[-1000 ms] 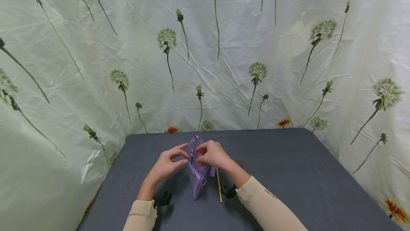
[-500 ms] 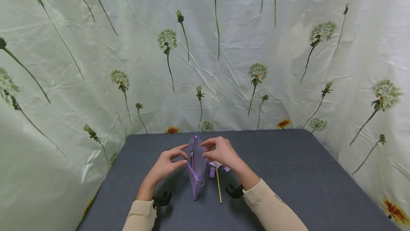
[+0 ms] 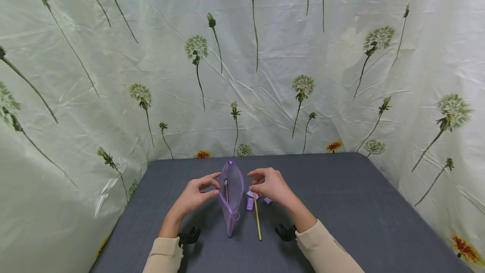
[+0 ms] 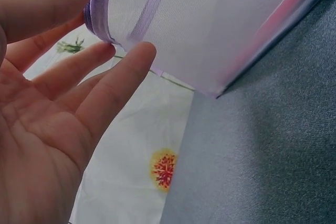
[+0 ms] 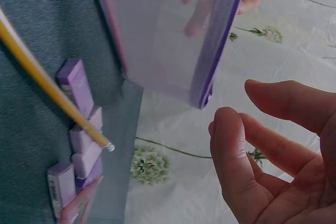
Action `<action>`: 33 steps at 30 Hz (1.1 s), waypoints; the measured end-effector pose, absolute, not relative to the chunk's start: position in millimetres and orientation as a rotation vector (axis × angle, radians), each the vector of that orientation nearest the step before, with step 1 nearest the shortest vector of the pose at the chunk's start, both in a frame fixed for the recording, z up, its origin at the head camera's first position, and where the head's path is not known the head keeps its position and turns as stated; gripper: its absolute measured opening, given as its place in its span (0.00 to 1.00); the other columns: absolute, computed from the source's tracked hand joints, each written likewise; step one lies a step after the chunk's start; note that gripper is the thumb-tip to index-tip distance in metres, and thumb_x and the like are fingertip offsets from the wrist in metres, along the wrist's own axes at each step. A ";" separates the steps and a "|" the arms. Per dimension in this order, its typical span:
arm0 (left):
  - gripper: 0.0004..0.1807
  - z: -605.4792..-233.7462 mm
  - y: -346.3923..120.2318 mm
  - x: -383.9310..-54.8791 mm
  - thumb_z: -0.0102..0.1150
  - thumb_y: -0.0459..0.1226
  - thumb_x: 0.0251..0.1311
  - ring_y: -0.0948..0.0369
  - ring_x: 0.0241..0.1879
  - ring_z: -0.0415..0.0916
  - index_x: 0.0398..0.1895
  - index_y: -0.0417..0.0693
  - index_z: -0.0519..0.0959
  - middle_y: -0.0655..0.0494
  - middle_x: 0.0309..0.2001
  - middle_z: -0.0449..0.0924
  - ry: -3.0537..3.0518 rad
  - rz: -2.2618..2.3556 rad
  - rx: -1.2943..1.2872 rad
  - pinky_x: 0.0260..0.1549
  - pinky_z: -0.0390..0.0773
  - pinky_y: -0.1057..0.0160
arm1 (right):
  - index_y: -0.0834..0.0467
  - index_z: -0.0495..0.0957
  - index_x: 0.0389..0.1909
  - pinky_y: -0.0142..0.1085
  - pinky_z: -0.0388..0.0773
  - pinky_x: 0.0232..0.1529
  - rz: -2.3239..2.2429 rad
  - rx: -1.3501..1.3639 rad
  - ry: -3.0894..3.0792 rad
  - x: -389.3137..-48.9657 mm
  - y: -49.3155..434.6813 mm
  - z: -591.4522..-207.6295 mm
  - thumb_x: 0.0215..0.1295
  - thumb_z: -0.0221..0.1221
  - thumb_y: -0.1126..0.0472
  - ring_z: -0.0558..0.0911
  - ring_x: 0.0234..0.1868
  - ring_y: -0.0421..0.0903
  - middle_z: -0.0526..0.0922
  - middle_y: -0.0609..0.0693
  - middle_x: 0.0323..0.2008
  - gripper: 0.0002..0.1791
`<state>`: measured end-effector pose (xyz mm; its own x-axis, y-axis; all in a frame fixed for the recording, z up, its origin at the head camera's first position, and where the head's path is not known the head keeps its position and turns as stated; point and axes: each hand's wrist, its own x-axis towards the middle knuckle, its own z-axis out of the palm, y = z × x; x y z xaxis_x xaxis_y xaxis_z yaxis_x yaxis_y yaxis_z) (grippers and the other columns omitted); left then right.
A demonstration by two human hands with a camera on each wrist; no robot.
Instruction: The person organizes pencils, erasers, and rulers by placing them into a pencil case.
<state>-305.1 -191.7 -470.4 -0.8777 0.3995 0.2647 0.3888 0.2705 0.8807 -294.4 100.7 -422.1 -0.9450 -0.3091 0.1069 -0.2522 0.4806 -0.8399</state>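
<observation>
A translucent purple zip pencil pouch stands upright with its top spread. My left hand pinches its left rim, the thumb and a finger at the zip edge. Inside lies a slim dark-red pencil or pen. My right hand hovers just right of the pouch, fingers loosely bent, nothing between them in the right wrist view. Beneath it on the table lies a gold pencil, with purple-and-white erasers beside it.
The dark grey table reaches back to a pale curtain printed with dandelions. Near the erasers, a flat pinkish translucent piece shows in the right wrist view.
My right hand has drawn out of the pouch and moved right, over the gold pencil and erasers. The pouch mouth has widened; the left hand keeps its place.
</observation>
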 end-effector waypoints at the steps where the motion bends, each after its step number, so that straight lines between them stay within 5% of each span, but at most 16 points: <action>1: 0.06 -470.3 -192.2 -305.2 0.65 0.30 0.65 0.42 0.67 0.67 0.43 0.40 0.83 0.44 0.71 0.67 2.497 1.720 0.780 0.61 0.65 0.34 | 0.55 0.83 0.55 0.46 0.83 0.29 -1.488 -0.502 2.653 -294.0 101.6 -423.9 0.60 0.70 0.66 0.85 0.27 0.52 0.83 0.51 0.35 0.21; 7: 0.07 -467.6 -194.2 -303.4 0.65 0.33 0.65 0.46 0.69 0.67 0.45 0.43 0.84 0.50 0.71 0.68 2.528 1.664 0.777 0.63 0.64 0.36 | 0.57 0.83 0.55 0.47 0.82 0.27 -1.485 -0.496 2.657 -291.1 104.5 -432.2 0.59 0.69 0.67 0.85 0.27 0.54 0.82 0.51 0.33 0.21; 13: 0.08 -464.9 -195.4 -302.7 0.67 0.36 0.64 0.46 0.68 0.67 0.45 0.46 0.84 0.53 0.71 0.68 2.540 1.629 0.775 0.63 0.62 0.35 | 0.58 0.83 0.55 0.39 0.79 0.24 -1.418 -0.498 2.684 -290.4 107.2 -444.1 0.58 0.69 0.69 0.81 0.22 0.44 0.82 0.49 0.31 0.21; 33: 0.03 -438.9 -185.6 -284.2 0.64 0.28 0.64 0.40 0.66 0.68 0.38 0.43 0.82 0.40 0.70 0.67 2.534 1.641 0.761 0.61 0.64 0.33 | 0.65 0.81 0.55 0.35 0.75 0.21 -1.205 -0.591 2.760 -283.5 102.4 -470.8 0.51 0.72 0.71 0.78 0.15 0.40 0.80 0.46 0.23 0.27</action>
